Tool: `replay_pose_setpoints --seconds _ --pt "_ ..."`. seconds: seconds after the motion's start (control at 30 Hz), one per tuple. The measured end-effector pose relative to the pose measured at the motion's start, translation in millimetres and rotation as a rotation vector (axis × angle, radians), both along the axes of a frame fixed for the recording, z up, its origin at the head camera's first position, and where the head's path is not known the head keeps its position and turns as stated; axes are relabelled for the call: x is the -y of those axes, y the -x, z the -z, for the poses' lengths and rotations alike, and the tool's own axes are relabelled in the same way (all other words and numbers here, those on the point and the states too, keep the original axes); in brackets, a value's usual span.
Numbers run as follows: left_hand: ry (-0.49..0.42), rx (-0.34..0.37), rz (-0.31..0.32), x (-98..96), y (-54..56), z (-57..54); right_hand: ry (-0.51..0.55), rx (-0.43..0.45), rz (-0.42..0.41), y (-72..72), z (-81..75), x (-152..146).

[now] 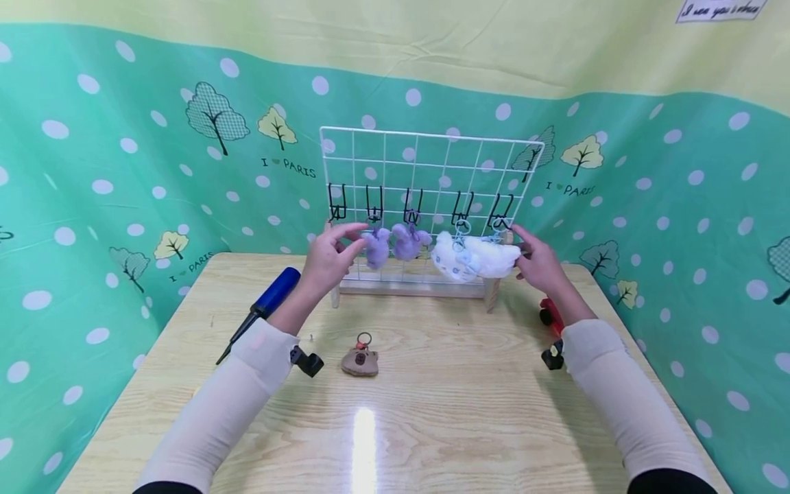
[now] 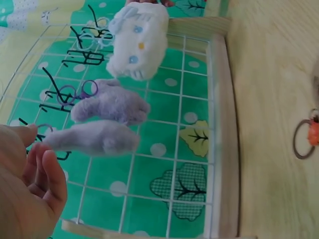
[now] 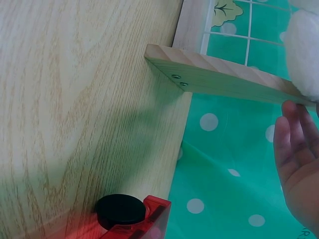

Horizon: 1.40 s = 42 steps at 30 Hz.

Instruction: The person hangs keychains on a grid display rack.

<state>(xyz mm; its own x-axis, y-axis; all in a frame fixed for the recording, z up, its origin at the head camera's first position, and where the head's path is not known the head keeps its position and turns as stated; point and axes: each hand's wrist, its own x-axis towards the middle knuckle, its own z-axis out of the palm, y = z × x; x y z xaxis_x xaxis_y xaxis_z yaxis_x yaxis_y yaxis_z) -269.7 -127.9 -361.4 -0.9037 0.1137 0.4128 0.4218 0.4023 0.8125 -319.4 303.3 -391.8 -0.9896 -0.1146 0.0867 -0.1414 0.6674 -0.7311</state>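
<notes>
A white wire grid rack [image 1: 432, 140] bears several black hooks with plush keychains. My left hand [image 1: 330, 257] pinches the top of the leftmost purple plush keychain [image 2: 94, 138], close to its ring and hook. Beside it hangs a second purple plush keychain [image 1: 410, 241]. To the right are two white plush keychains; the front one [image 2: 142, 42] has a cat face and a pale blue bow, and the other [image 1: 496, 257] is partly covered by it. My right hand [image 1: 540, 261] is at the outer white plush, its fingers loosely extended beside the rack's wooden upright [image 3: 224, 72].
A brown animal-face keychain [image 1: 360, 361] lies on the wooden table [image 1: 432, 412]. At left rests a blue tool with a black nozzle [image 1: 278, 291]. A red object with a black wheel [image 3: 121, 209] sits near the right edge. A patterned green curtain [image 1: 74, 274] surrounds the table.
</notes>
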Motion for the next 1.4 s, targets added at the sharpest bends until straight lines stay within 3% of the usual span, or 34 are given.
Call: replay_pose_setpoints --seconds 0.2,0.47,0.67,0.87,1.13,1.4 --pt "0.120 0.065 0.027 8.7 -7.1 11.8 0.000 0.012 0.008 0.6 -1.2 -0.3" --pt "0.255 0.194 0.084 20.6 -8.8 41.6 -0.004 0.008 0.007 -0.8 -0.7 -1.3" --pt "0.409 0.177 0.216 26.9 -10.5 63.9 -0.004 0.009 0.007 -2.4 1.1 0.0" --pt "0.551 0.208 0.335 32.4 -12.5 85.7 -0.007 0.020 0.011 -1.0 -0.2 1.6" --pt "0.680 0.218 0.432 34.1 -13.0 97.6 0.006 0.017 0.015 2.0 -4.6 0.9" --pt "0.711 0.247 0.499 31.5 -14.6 111.7 0.005 0.020 0.008 -1.9 -4.2 3.5"
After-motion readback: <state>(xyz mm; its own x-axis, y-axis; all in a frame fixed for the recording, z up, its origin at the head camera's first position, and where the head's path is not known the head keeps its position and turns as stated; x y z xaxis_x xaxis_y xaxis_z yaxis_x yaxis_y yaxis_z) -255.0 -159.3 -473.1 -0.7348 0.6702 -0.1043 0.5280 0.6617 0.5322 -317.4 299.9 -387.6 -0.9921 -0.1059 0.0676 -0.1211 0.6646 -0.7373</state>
